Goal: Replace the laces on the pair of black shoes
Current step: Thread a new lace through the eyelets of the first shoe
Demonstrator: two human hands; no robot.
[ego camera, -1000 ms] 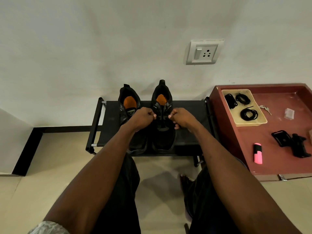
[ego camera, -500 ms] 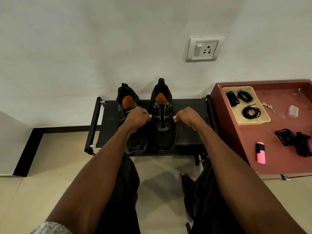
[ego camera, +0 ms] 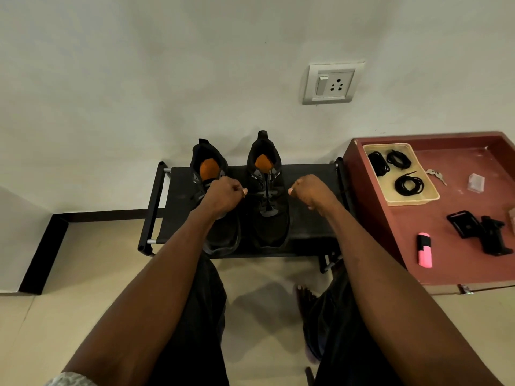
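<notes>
Person wore black trousers (ego camera: 195, 316); pale patterned sleeve edge (ego camera: 65, 379) showed at left arm; forearms bare, no watch or rings.

I find no text I can read. The right shoe (ego camera: 269, 190) carries a small pale mark on the grey panel beside its tongue, and the left shoe (ego camera: 214, 190) has a similar one, but both are too small and blurred to make out.
</notes>
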